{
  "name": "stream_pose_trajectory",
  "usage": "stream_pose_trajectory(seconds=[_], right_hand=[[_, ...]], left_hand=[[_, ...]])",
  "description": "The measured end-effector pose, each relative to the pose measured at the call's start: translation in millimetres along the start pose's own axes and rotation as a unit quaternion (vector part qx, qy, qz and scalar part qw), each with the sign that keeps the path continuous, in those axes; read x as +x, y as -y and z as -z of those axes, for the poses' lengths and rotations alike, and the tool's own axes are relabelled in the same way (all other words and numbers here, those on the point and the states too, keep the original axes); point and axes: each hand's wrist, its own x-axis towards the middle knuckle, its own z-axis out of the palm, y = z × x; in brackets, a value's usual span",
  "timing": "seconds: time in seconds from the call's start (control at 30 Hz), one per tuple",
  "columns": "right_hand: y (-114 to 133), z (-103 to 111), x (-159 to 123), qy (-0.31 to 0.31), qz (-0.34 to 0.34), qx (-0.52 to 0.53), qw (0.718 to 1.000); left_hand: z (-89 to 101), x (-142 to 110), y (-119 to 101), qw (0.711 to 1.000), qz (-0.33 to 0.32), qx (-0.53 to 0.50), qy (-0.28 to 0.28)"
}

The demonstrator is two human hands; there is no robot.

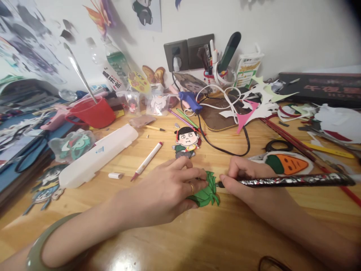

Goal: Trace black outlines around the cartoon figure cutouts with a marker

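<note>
A green leaf-shaped cutout (209, 192) lies on the wooden table in front of me. My left hand (176, 188) grips and presses it down with bent fingers, covering its left part. My right hand (241, 177) is closed around a black patterned pen (284, 181). The pen's tip is at the cutout's right edge; whether it touches cannot be made out. Just beyond my left fingers lies a cartoon child cutout (186, 142). A carrot cutout (290, 164) rests behind my right hand.
An uncapped marker (146, 161), its cap (115, 175) and a long white case (98, 156) lie to the left. A red mug (93, 113) stands farther back. Beyond are a blue glue gun (191, 101), looping cables, paper scraps (254, 101) and black-handled scissors (279, 146).
</note>
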Motion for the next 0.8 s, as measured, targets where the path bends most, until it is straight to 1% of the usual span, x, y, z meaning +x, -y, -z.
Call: stream_pose_trajectory(seconds=[0.13, 0.27, 0.47, 0.63, 0.8], right_hand=[[-0.8, -0.5, 1.3, -0.008, -0.001, -0.003, 1.000], [-1.4, -0.7, 1.1, 0.009, 0.002, -0.001, 1.000], [-0.9, 0.4, 1.0, 0.016, 0.000, 0.007, 1.000], [-2.0, -0.4, 1.2, 0.014, -0.007, 0.009, 1.000], [-2.4, -0.5, 0.7, 0.005, -0.013, -0.003, 1.000]], left_hand=[[-0.8, -0.3, 0.1, 1.000, 0.003, 0.000, 0.001], [-0.3, -0.7, -0.4, 1.000, 0.004, 0.002, 0.002], [0.4, -0.8, -0.7, 1.000, 0.000, -0.003, 0.000], [0.2, -0.3, 0.1, 1.000, 0.001, -0.002, 0.005], [0.2, -0.7, 0.2, 1.000, -0.004, -0.003, -0.007]])
